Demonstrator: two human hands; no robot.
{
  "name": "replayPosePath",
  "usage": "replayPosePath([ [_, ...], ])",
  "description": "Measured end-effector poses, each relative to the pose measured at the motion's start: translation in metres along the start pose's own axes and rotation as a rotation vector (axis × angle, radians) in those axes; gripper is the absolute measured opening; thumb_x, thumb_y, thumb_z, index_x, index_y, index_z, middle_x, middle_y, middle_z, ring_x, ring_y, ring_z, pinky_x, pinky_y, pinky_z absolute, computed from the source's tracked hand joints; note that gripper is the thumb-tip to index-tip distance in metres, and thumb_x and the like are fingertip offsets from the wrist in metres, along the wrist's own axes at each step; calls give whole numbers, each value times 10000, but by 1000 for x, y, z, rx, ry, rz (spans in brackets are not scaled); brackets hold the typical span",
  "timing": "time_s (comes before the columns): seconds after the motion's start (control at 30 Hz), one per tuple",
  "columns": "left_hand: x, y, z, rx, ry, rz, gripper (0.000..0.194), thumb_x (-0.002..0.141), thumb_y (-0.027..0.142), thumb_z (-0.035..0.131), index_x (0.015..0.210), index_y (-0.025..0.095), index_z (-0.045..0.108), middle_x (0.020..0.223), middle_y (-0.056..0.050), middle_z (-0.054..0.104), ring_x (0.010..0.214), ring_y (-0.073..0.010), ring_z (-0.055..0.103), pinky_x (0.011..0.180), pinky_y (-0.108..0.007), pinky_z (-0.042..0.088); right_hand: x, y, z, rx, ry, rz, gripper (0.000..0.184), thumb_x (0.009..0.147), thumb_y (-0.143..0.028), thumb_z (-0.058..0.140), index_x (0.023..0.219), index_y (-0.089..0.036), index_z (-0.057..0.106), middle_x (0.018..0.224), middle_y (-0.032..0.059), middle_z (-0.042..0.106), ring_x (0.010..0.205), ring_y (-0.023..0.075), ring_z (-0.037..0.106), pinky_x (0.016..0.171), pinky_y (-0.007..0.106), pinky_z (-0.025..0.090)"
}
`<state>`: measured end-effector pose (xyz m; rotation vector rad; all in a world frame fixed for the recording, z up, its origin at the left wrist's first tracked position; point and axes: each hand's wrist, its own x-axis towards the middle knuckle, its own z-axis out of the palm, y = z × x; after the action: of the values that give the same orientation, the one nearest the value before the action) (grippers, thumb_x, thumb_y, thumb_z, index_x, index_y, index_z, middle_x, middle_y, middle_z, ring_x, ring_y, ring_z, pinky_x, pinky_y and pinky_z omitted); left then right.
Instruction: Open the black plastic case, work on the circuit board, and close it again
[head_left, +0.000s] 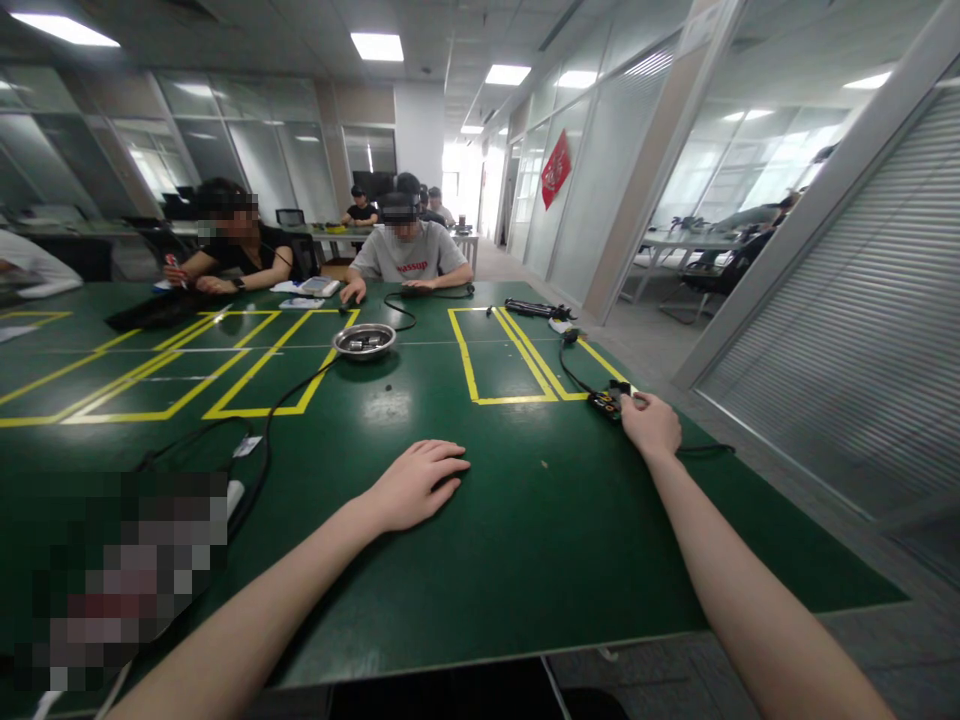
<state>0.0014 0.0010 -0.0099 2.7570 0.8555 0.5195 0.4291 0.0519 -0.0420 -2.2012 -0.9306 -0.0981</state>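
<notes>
My left hand lies palm down on the green table, its fingers stretched out and nothing in them. Near the table's right side, my right hand closes its fingers on the near end of a small black device with gold-coloured parts. A black cable runs from the device's far side to a dark plug-like end. Another piece of dark cable lies to the right of my wrist. My fingertips partly hide the device.
Yellow tape marks rectangles on the table. A round metal bowl holds small metal parts. A folded black tripod-like item lies at the far right. A blurred-out object sits at the near left. Co-workers sit across the table.
</notes>
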Motion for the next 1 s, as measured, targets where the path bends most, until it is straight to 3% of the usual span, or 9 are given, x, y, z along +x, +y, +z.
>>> replayPosePath([
  [0.23, 0, -1, 0, -16, 9, 12, 313, 1030, 252, 525, 1296, 258, 692, 1406, -89, 666, 1335, -257, 589, 1165, -479, 447, -7, -10, -8, -13, -66, -71, 373, 760, -532, 720, 929, -215, 822, 939, 108, 783, 830, 291, 713, 681, 352, 534],
  [0.43, 0, -1, 0, -5, 1, 5, 311, 1027, 244, 525, 1287, 238, 696, 1398, -100, 670, 1326, -261, 594, 1159, -484, 452, -11, -17, -11, -33, -117, -112, 432, 701, -501, 793, 1032, -226, 831, 1002, 105, 798, 940, 329, 729, 718, 357, 547],
  [0.57, -1, -1, 0, -12, 9, 12, 320, 1026, 245, 521, 1296, 259, 693, 1399, -88, 670, 1327, -256, 592, 1155, -474, 456, -10, -17, -13, 48, -113, -131, 436, 745, -471, 774, 1067, -181, 818, 982, 120, 792, 937, 324, 727, 758, 359, 552],
  [0.7, 0, -1, 0, -13, 9, 10, 320, 1027, 249, 521, 1297, 258, 692, 1399, -88, 669, 1325, -256, 593, 1153, -474, 457, -11, -19, -13, 46, -28, -157, 413, 850, -462, 695, 1143, -180, 771, 1146, 145, 752, 1030, 316, 705, 857, 374, 537],
  [0.83, 0, 0, 0, 0, 10, 8, 315, 1031, 246, 515, 1290, 254, 693, 1397, -89, 670, 1326, -254, 593, 1155, -471, 455, -13, -21, -9, -77, -119, -95, 400, 901, -437, 649, 1235, -226, 714, 1117, 134, 761, 1005, 313, 711, 828, 382, 529],
  [1.0, 0, 0, 1, 5, 6, 6, 305, 1034, 251, 522, 1284, 257, 695, 1398, -81, 670, 1328, -250, 591, 1151, -457, 458, -18, -27, -12, -80, -168, -115, 365, 845, -447, 712, 1142, -238, 742, 1112, 109, 777, 1026, 317, 721, 815, 378, 544],
])
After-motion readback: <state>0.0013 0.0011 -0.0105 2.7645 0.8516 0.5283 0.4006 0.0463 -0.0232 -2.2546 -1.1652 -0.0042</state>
